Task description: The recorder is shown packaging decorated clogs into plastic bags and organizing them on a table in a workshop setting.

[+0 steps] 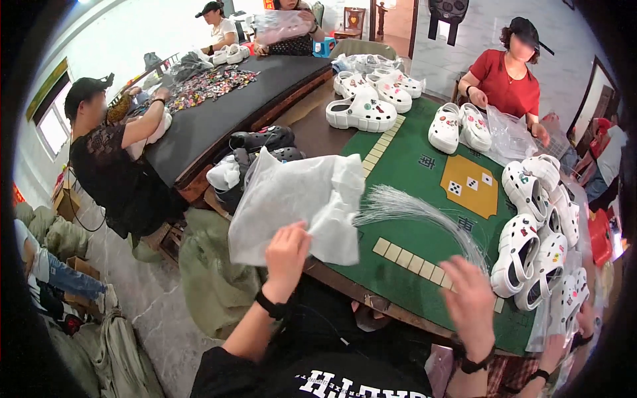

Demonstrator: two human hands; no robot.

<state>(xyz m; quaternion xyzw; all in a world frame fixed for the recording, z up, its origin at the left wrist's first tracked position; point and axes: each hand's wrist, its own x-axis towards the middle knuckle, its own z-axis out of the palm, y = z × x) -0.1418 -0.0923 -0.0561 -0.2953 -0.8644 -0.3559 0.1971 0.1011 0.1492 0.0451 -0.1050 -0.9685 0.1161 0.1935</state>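
Observation:
A crumpled white, slightly see-through bag (285, 199) spreads over the near left corner of the green table. My left hand (287, 255) is at its lower edge with the fingers bent against it, gripping it; what lies under the fingertips is hidden. To the right, my right hand (468, 302) is raised over the table's near edge, fingers apart and holding nothing. A loose bundle of thin clear plastic strands (424, 215) curves across the table between the bag and this hand. White clogs with small colourful charms (517, 255) stand in a group just right of my right hand.
More white clogs (361, 109) stand at the far left of the green table (398, 172), and a pair (460, 127) at the far side. A person in red (507, 83) handles clear plastic there. Dark clogs (265, 140) lie beside a black table (219, 119) with scattered charms.

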